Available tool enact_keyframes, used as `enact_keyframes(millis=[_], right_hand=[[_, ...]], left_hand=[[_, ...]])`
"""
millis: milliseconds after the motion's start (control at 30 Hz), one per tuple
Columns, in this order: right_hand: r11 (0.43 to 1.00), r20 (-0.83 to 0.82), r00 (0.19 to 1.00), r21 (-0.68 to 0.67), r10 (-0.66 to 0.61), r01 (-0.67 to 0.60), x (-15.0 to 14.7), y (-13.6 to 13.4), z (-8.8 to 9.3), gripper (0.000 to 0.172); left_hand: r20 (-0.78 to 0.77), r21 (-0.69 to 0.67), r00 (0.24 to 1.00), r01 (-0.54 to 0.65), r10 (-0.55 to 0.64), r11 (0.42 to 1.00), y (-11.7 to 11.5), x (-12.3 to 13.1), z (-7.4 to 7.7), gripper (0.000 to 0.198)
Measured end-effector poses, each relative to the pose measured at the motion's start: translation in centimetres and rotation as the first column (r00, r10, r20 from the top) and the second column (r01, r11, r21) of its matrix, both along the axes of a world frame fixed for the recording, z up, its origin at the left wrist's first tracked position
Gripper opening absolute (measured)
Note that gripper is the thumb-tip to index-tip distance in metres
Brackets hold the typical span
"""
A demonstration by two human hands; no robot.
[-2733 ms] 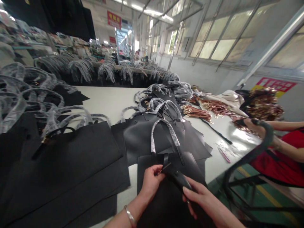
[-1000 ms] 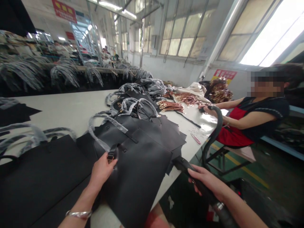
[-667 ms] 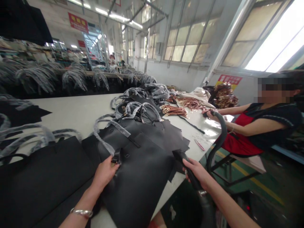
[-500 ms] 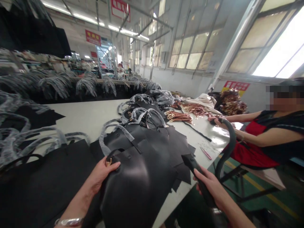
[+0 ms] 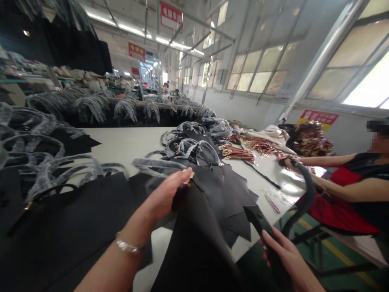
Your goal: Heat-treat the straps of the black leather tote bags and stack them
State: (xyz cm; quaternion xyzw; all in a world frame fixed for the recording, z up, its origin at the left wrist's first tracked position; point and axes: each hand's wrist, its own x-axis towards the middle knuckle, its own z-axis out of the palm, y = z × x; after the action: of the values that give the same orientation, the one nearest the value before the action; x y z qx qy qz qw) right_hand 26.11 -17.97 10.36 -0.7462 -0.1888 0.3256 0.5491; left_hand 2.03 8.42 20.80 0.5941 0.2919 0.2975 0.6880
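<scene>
From the head-worn camera, the person's left hand (image 5: 162,194) has its fingers and thumb pinched together on the top edge of a black leather tote (image 5: 194,251), near a small gold-coloured fitting (image 5: 189,177); that tote is lifted and tilted up off the others, its lower part running out of view at the bottom of the frame; a silver bracelet (image 5: 127,246) circles the left wrist; the right hand (image 5: 288,259) is curled closed around a flat black nozzle (image 5: 258,221) on a flexible black hose (image 5: 308,194), which arcs up beside the white work table (image 5: 127,146); more black totes (image 5: 234,202), their handles wrapped in clear plastic, lie stacked on the table; farther along lie bundled tan straps with metal fittings (image 5: 238,153); to the right, a seated co-worker in a red apron (image 5: 340,211) reaches a hand (image 5: 285,163) toward the table edge.
</scene>
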Motion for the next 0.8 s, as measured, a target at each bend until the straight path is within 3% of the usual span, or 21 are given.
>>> enact_keyframes(millis=[33,67,133,200,267,333,433,500,667,800], right_hand=[[1.000,0.011,1.000,-0.006,0.003,-0.003,-0.2,0.1,0.6,0.064],[1.000,0.021,1.000,-0.014,0.010,-0.010,-0.3,0.2,1.1,0.065],[0.998,0.038,0.998,-0.047,0.046,-0.044,-0.7,0.6,1.8,0.069],[0.991,0.038,0.994,-0.095,0.104,-0.100,-1.1,1.0,1.9,0.072],[0.976,0.015,0.985,-0.142,0.171,-0.167,-1.6,1.6,1.5,0.074],[0.953,-0.024,0.969,-0.177,0.245,-0.245,-2.1,2.2,0.7,0.075],[0.911,-0.092,0.940,-0.233,0.329,-0.341,-2.5,2.9,-0.4,0.069],[0.893,-0.124,0.933,-0.272,0.338,-0.360,-2.3,3.2,-0.7,0.061],[0.857,-0.194,0.912,-0.317,0.360,-0.406,-1.2,4.9,0.2,0.041],[0.829,-0.209,0.890,-0.324,0.406,-0.455,-0.4,6.4,1.1,0.035]], left_hand=[[-0.027,-0.002,0.990,0.141,-0.141,0.990,-0.4,1.4,-2.2,0.051],[-0.099,0.046,0.976,0.199,-0.194,0.979,-0.8,2.6,-4.5,0.051],[-0.332,0.317,0.940,0.184,-0.073,0.930,-1.7,3.8,-9.3,0.042],[-0.442,0.510,0.897,0.227,0.026,0.829,-2.5,3.9,-13.5,0.037],[-0.504,0.609,0.860,0.291,0.077,0.738,-3.5,3.4,-16.6,0.039],[-0.542,0.689,0.829,0.347,0.135,0.636,-4.4,2.9,-18.7,0.043],[-0.528,0.788,0.819,0.374,0.225,0.490,-5.6,2.5,-20.5,0.045],[-0.505,0.820,0.824,0.366,0.256,0.440,-6.0,2.5,-20.9,0.044],[-0.525,0.817,0.812,0.396,0.256,0.420,-5.9,2.4,-20.3,0.043],[-0.531,0.816,0.809,0.408,0.252,0.410,-5.8,2.3,-20.2,0.042]])
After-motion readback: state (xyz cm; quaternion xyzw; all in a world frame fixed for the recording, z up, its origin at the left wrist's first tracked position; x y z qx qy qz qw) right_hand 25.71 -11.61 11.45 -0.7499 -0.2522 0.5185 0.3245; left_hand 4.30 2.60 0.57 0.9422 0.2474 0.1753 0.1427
